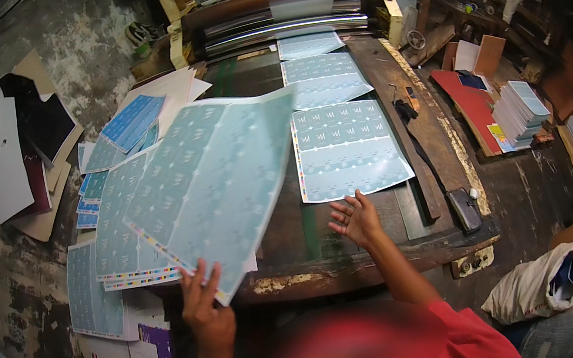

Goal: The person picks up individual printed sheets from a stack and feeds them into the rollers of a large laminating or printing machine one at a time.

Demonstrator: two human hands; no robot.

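Status: stacking step judged in hand, with the pile side to be finished first

We find the left hand grasping a blue-green printed sheet at its near edge, beside the colour bar. That sheet slants over the pile of similar sheets at the table's left, its right side raised; we cannot tell how much of its underside touches the pile.

We record the right hand as empty, fingers spread, at the near edge of the foremost sheet, which lies flat on the table. Contact between the two cannot be confirmed. Behind it, a middle sheet and a rear sheet lead back toward the rollers.

In our judgement, the next move calls for lowering the held sheet, squaring it to the pile and letting go. We would then expect the right hand to take the foremost sheet by its edge, without creasing it.
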